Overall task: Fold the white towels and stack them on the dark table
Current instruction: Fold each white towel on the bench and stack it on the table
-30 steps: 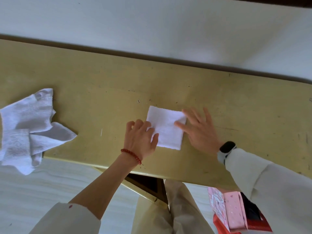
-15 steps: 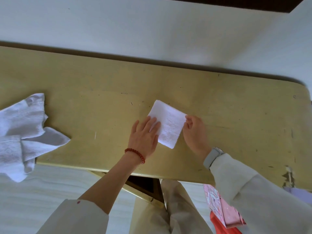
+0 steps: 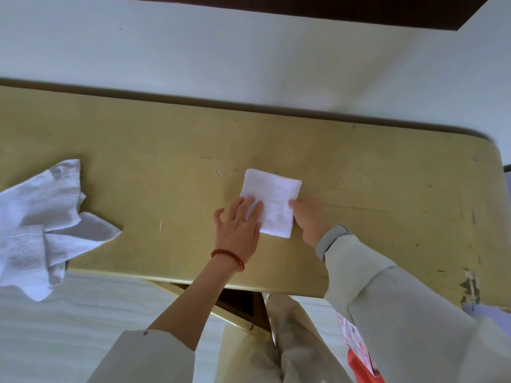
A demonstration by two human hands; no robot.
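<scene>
Left hand (image 3: 240, 226) lies flat, fingers spread and pointing forward; right hand (image 3: 309, 220) sits just beside it, fingers curled in a grip.

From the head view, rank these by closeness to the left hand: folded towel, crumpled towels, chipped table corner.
1. Folded towel: under the left hand fingers, centre of the table.
2. Crumpled towels: far left, overhanging the near edge.
3. Chipped table corner: far right, near edge.

The left hand (image 3: 239, 230) opened flat onto the folded towel (image 3: 272, 201) while the right hand (image 3: 309, 219) curled against its edge.
</scene>
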